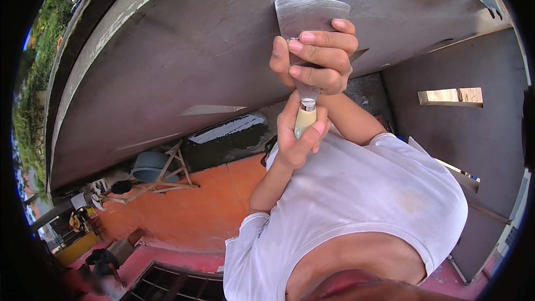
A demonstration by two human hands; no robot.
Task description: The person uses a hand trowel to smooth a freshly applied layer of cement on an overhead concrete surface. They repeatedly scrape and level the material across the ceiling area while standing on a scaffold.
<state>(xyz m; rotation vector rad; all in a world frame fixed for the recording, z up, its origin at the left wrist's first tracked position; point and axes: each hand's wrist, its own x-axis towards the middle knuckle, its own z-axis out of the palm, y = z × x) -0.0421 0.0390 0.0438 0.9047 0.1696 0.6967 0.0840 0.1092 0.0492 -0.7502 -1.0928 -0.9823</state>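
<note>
A wide metal scraper (312,12) with a cream handle is held up in front of my chest, its flared blade edge pointing upward in the head view. My left hand (294,136) is closed round the handle, thumb lying along its lower part. Higher up, my right hand (326,58) curls its fingers over the front of the blade, covering its middle and much of the neck. The blade's top corners show above the fingers. Behind it stretches a large grey-brown plastered wall (184,61), and whether the blade touches this wall I cannot tell.
A wooden trestle (173,170) stands at the left beside a blue-grey basin (150,166). Below them runs an orange surface (195,212). Another person (103,262) is low at the far left. A grey wall with a slot opening (450,97) rises on the right.
</note>
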